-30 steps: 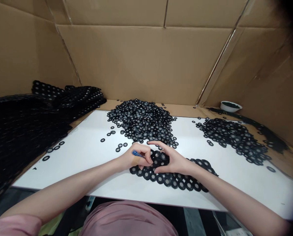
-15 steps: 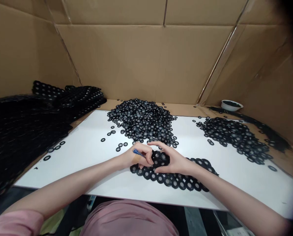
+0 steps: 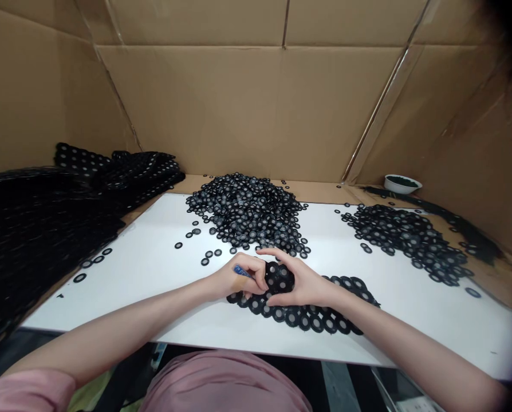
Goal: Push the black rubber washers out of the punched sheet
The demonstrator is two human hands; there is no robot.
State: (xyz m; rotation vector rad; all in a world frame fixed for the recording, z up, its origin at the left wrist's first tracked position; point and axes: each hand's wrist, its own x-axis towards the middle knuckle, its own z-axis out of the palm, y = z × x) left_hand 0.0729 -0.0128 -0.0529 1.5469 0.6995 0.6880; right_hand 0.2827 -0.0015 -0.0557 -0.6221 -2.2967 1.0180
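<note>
My left hand (image 3: 243,273) is closed around a slim blue-handled tool (image 3: 241,271) with pale markings; its tip is hidden by the fingers. Beside it, my right hand (image 3: 301,281) curves thumb and forefinger about the raised, folded part of a sheet of joined black rings (image 3: 316,319). Its other fingers are hidden behind that fold. The rest of the sheet lies on the white board under both hands, its rings set in rows with light centres. The fingertips of my left hand meet the fold's left edge.
A large heap of loose black rings (image 3: 247,209) stands beyond my hands, with strays around it. Another heap (image 3: 406,234) lies at right, near a white bowl (image 3: 402,183) of dark bits. Black ring sheeting (image 3: 45,223) is piled at left. Cardboard walls (image 3: 239,109) enclose the white board (image 3: 153,246).
The fold of joined rings and my fingers have shifted very slightly. Both hands keep their places and grips; the whole view has moved a little.
</note>
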